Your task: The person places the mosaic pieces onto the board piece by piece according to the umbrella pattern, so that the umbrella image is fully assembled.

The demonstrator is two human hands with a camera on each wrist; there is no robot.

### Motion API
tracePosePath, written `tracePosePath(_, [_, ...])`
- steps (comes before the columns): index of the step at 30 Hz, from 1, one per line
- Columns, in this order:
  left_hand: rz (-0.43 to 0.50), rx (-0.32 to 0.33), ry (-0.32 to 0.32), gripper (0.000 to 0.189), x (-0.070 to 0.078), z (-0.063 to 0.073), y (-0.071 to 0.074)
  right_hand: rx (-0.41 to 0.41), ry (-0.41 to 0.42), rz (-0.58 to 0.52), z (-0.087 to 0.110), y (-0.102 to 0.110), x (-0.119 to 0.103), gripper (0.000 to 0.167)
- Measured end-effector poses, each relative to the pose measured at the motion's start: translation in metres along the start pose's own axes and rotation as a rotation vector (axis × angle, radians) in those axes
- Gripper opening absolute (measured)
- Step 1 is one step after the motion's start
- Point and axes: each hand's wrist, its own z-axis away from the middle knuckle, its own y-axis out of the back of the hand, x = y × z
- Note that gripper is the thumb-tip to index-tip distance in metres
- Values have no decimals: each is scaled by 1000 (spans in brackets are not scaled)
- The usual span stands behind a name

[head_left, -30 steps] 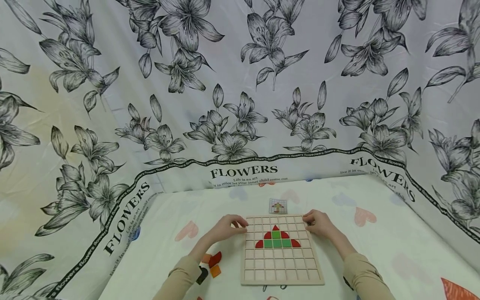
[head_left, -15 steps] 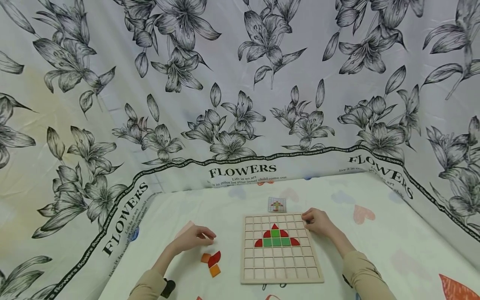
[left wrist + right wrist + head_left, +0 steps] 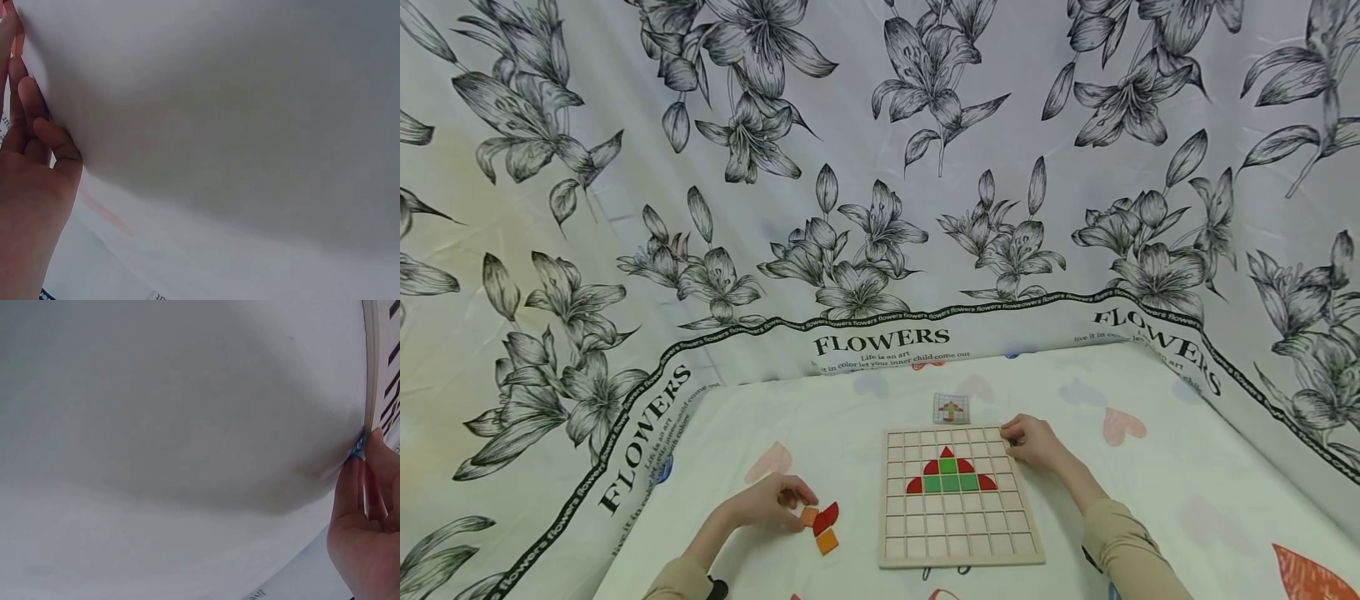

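Note:
My left hand (image 3: 767, 503) is low over the cloth, left of the board, its thumb and fingertips pinching an orange square tile (image 3: 809, 516). In the left wrist view an orange edge (image 3: 17, 45) shows between the fingertips. Touching that tile is a red curved piece (image 3: 826, 518), with another orange tile (image 3: 827, 542) just below. My right hand (image 3: 1036, 443) grips the wooden grid board (image 3: 925, 548) at its far right corner. A small blue patch (image 3: 358, 445) shows by those fingertips in the right wrist view; its kind is unclear.
Green square tiles (image 3: 950, 482) and red pieces (image 3: 947, 452) form a stepped triangle in the board's grid. Behind the board lies a small pattern card (image 3: 951, 408). A flower-printed curtain (image 3: 880, 250) rises behind the heart-printed cloth (image 3: 1172, 442).
My left hand has left the board's left edge, moved left, then come down to the loose pieces and taken hold of an orange tile. The right hand stays at the corner.

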Motion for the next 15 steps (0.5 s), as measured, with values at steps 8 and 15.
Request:
tracePosePath(8, [-33, -9, -24, 30, 2, 0, -1, 12, -20, 1, -1, -2, 3, 28])
tracePosePath(15, [-12, -16, -64, 27, -1, 0, -1, 8, -19, 3, -1, -2, 0, 28])
